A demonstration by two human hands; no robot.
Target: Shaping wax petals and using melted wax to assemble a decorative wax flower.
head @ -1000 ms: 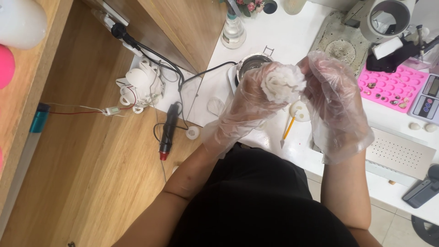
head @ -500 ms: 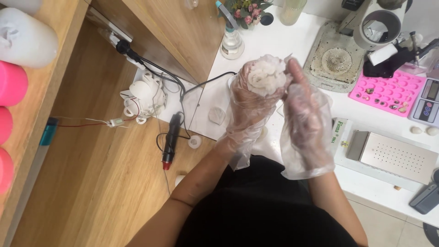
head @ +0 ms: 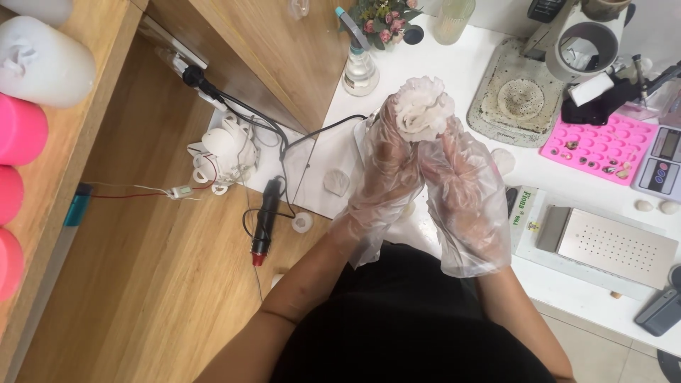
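Both gloved hands raised above the white surface [head: 440, 78]: left hand [head: 386, 167] and right hand [head: 461, 188] pressed together, clasped around a pale flower-shaped piece [head: 423, 108]. Fingertips blurred under loose plastic; lower part of flower hidden between palms.

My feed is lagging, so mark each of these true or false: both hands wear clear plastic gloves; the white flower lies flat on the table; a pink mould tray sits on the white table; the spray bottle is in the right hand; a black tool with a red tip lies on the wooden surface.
1. Both hands wear clear plastic gloves. True: left hand, right hand.
2. The white flower lies flat on the table. False: both hands hold it up above the table.
3. A pink mould tray sits on the white table. True.
4. The spray bottle is in the right hand. False: it stands on the table, untouched.
5. A black tool with a red tip lies on the wooden surface. True.
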